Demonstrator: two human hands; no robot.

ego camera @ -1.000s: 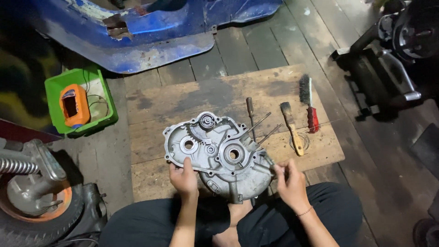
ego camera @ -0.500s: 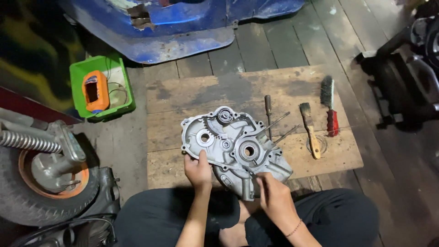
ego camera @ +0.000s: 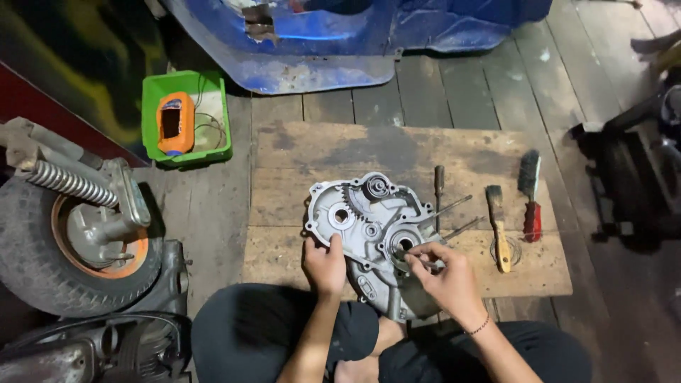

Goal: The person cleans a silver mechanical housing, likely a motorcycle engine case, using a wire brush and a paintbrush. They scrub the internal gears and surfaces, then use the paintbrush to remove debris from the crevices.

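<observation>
Engine cover is lying on the board, near edge, over the lap. Its left side is being gripped by the left hand, thumb on top. A thin tool is being pinched by the right hand at the right-hand bore. Screwdriver, paintbrush and wire brush are lying to the right.

A worn wooden board lies flat on the dark plank floor in front of you, stained dark across its far half. On it rest a grey metal engine casing near your edge, 1 screwdriver and 2 thin metal rods just right of it, then a wooden-handled paintbrush and a red-handled wire brush. Left of the board, a green tray sits directly on the floor.
</observation>
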